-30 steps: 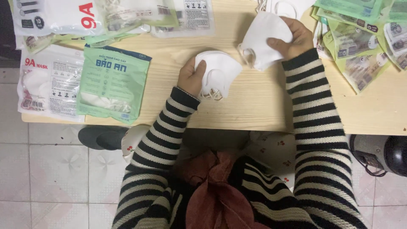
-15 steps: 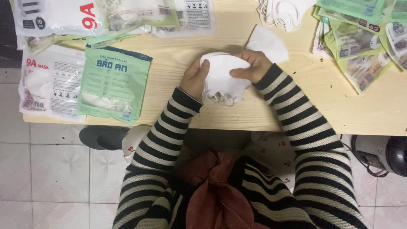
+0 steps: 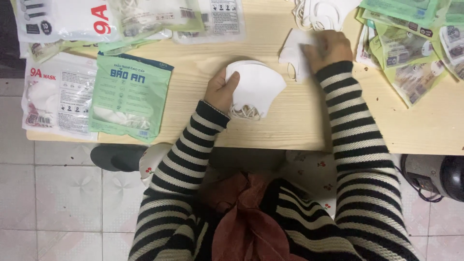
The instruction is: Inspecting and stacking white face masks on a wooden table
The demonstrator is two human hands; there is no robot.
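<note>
My left hand (image 3: pixel 221 90) grips a small stack of folded white face masks (image 3: pixel 256 87) above the light wooden table (image 3: pixel 290 125); their ear loops hang in a bunch at the stack's lower edge. My right hand (image 3: pixel 327 47) rests farther back on another folded white mask (image 3: pixel 292 53) lying flat on the table, fingers closed over its right side. A heap of loose white masks (image 3: pixel 321 10) lies just beyond that hand at the table's far edge. Both arms wear black-and-white striped sleeves.
Green and white mask packets (image 3: pixel 129 96) lie on the table's left part, some hanging over its near edge. Several empty green wrappers (image 3: pixel 411 48) are scattered at the right. A dark appliance (image 3: pixel 437 176) sits on the tiled floor at the right.
My right hand brought a mask onto the stack in my left hand, then moved back up and right to another mask on the table. The left hand stayed put.
</note>
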